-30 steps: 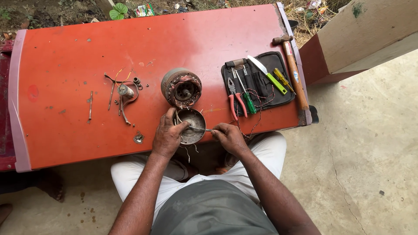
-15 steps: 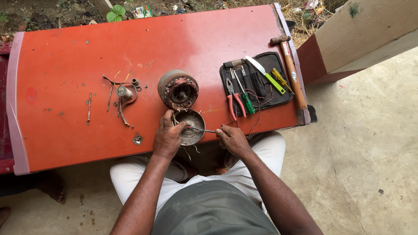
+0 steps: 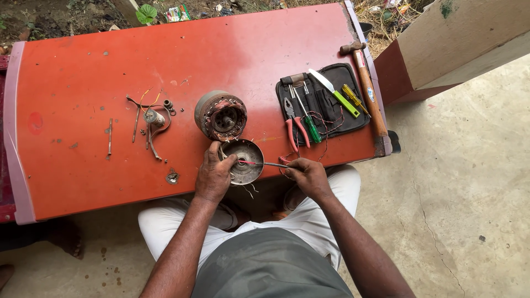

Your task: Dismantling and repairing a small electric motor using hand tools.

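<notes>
A round grey metal motor cover (image 3: 244,160) lies at the near edge of the red table (image 3: 83,72). My left hand (image 3: 213,174) grips its left rim. My right hand (image 3: 308,175) holds a thin screwdriver (image 3: 264,164) whose tip reaches into the middle of the cover. Just behind the cover sits a round motor body with copper windings (image 3: 221,115). Thin wires hang from the cover toward my lap.
A black tool pouch (image 3: 326,102) at the right holds red-handled pliers (image 3: 293,124), a green-handled screwdriver (image 3: 310,126), a knife and other tools. A wooden-handled hammer (image 3: 367,88) lies along the table's right edge. Small metal parts and bent wires (image 3: 149,121) lie left of the motor.
Both hands stay on the cover and the screwdriver; the view has shifted slightly. No object has visibly moved.
</notes>
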